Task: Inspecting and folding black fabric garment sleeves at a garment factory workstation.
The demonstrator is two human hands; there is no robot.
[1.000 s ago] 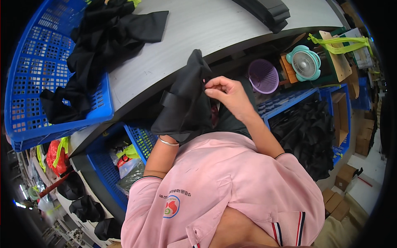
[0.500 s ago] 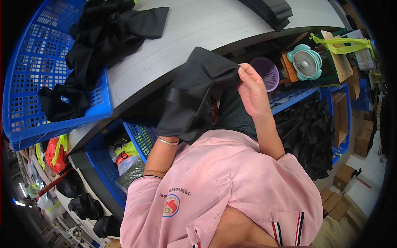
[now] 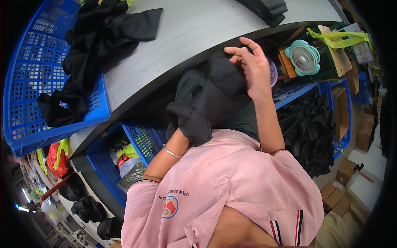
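Left hand [image 3: 186, 124] is buried inside a black garment [image 3: 209, 101]; only the wrist with a thin silver bangle [image 3: 171, 152] shows below the cloth. Whether those fingers are closed or spread cannot be told, since the fabric covers them wholly. The garment drapes over that hand like a sleeve pulled on, bunched thick at the wrist end and rising toward the table edge.

Right hand [image 3: 252, 68] stands just above and to the right of the covered hand. Fingers [image 3: 237, 50] loosely spread and curled forward, palm turned toward the cloth, nothing pinched between them. The heel of the hand lies against the upper right part of the garment; the fingertips are clear of it.

Beyond both hands: grey worktable [image 3: 194, 29], curved by the lens. Well off to the left of the covered hand, a blue plastic crate [image 3: 29, 91] sits on the table with a heap of black garments [image 3: 103, 37] spilling over its rim onto the tabletop. A stack of folded black pieces [image 3: 266, 8] sits on the table, far past the right hand.

Just right of the right hand, under the table: a small purple basket [image 3: 272, 72], partly hidden by the hand, and a teal round fan [image 3: 305, 57] near it.
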